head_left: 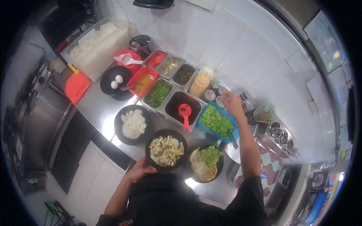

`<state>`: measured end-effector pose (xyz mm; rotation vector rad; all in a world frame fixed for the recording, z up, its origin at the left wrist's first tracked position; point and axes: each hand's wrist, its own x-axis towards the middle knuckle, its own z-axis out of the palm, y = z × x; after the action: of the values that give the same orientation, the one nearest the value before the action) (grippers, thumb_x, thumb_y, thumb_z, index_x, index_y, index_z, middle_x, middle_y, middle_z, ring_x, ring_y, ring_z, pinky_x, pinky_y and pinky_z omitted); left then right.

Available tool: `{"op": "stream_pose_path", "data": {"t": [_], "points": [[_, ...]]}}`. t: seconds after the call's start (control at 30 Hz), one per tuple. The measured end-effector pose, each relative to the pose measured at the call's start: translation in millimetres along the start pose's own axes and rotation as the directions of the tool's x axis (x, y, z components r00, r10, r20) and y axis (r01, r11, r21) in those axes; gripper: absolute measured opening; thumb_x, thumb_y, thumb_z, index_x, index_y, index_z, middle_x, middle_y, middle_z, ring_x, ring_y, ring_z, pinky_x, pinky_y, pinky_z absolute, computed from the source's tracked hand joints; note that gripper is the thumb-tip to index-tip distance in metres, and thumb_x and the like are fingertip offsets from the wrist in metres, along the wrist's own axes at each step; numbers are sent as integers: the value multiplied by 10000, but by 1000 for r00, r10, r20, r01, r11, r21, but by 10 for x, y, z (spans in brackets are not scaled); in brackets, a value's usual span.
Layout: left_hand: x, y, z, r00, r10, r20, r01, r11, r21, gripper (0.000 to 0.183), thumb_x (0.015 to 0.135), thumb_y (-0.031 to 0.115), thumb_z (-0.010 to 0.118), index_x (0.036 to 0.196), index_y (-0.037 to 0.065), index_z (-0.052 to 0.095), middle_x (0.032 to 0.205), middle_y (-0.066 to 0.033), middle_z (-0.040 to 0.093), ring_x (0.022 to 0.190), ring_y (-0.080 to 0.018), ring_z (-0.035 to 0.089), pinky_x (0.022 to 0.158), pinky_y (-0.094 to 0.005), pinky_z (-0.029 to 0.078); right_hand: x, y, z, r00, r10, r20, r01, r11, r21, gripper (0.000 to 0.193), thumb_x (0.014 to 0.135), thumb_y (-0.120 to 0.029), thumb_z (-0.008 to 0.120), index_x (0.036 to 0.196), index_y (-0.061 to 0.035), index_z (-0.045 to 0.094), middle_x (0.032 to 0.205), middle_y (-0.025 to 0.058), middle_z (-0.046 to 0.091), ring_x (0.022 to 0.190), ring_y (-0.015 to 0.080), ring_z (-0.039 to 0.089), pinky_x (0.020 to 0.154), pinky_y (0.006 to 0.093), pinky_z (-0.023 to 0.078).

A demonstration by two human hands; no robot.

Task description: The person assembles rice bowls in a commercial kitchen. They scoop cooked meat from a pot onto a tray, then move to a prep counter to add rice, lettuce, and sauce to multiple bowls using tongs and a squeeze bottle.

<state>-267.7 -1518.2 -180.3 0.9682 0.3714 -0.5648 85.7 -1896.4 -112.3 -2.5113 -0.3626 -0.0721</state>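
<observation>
My left hand (141, 171) grips the near-left rim of a black bowl (184, 144), thumb and fingers closed on it. Inside the bowl is rice with a chopped, brown-and-cream topping (166, 150). My right hand (231, 102) is stretched out over the far side of a blue container of chopped lettuce (215, 119), beside several spice shakers (210, 95). Its fingers are bunched together, and what they hold, if anything, is hidden. To the right of the held bowl stands another black bowl (189, 176) with a fried egg and lettuce. A bowl of plain rice (134, 124) stands to the left.
Metal trays of sauce (174, 104), green herbs (158, 94) and other toppings line the wall. Behind them stands an orange sauce bottle (200, 84). Two eggs (117, 81) lie on a black plate; a large rice tub (96, 62) is far left. Cutlery (282, 136) sits right.
</observation>
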Motion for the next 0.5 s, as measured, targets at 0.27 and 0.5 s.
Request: {"op": "stream_pose_path", "data": {"t": [0.27,0.5], "points": [[-24,102,-93,996,-46,-73,53,994,93,416,982,41,614,1374,5,481,1166,-138,632,1056,-244,670,928,-347,563,-293,-721,65,986,-55,160,60,998,-25,250,845,-134,715,1074,-34,710,920,194,728,863,333,719,795,415,554],[-18,49,-282,1000,19,16,-22,986,167,393,1004,53,592,1372,-28,482,1157,-132,651,1032,-211,658,912,-332,552,233,-1289,878,975,-170,142,172,985,-6,272,902,-232,682,1050,-4,698,905,207,729,850,367,717,777,449,559]]}}
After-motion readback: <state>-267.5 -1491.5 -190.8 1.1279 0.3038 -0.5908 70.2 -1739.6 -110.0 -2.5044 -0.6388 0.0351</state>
